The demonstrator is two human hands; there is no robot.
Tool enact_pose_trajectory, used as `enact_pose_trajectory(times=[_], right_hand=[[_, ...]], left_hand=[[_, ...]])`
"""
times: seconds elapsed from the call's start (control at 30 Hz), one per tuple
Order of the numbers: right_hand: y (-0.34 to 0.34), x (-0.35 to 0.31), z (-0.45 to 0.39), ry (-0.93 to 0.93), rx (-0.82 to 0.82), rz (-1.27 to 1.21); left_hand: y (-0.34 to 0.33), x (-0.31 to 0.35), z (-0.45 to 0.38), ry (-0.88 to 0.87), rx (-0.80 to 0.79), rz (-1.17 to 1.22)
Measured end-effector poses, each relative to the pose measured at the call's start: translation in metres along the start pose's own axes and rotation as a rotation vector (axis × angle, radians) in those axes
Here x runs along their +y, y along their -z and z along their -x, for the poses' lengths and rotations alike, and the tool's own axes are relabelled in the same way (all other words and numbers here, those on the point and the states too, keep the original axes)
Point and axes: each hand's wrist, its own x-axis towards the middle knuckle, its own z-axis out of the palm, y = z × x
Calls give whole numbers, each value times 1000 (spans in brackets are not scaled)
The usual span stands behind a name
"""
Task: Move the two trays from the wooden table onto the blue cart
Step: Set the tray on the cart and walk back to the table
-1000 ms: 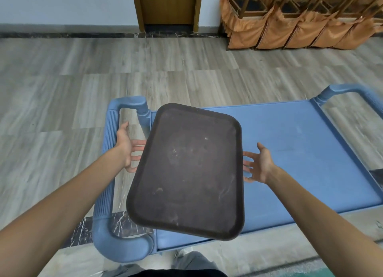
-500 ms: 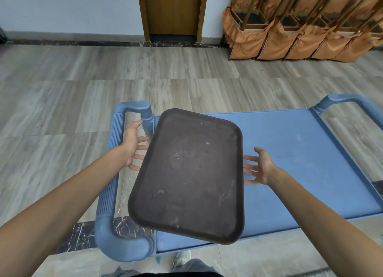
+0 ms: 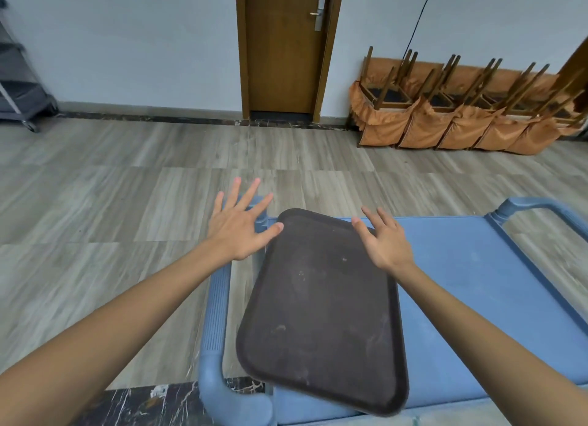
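Note:
A dark brown tray (image 3: 321, 311) lies flat on the left end of the blue cart (image 3: 471, 298), turned a little askew with its near corner past the cart's front edge. My left hand (image 3: 238, 225) hovers with fingers spread over the tray's far left corner, the thumb tip at its rim. Fingers apart, my right hand (image 3: 385, 244) is above the tray's far right corner and holds nothing. Only this one tray is in view; the wooden table is out of sight.
The cart's ribbed blue handle (image 3: 216, 317) curves round its left end, another handle (image 3: 537, 206) at the right end. A wooden door (image 3: 286, 46) is straight ahead. Upturned chairs with orange covers (image 3: 461, 116) line the right wall. A grey trolley (image 3: 19, 85) stands far left.
Both hands have risen from the tray's sides to above its far corners, palms down. The camera has tilted up, showing more of the wall and door. The tray stays put on the cart.

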Motion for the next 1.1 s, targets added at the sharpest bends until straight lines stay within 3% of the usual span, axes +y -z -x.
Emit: enact_pose_trajectory(times=[0.27,0.63,0.87,1.1], right_hand=[[-58,-136,13,324,15,279],[-220,-368,96,716,-269,324],[-319,-474,175,897,-416,397],[-396,-547,252,1133,-494,444]], left_hand=[[27,-120,62,215,57,-70],[24,-321,241,607,29,-58],[30,-408,365,786,-11,-109],[31,-448,468,1020,14,-111]])
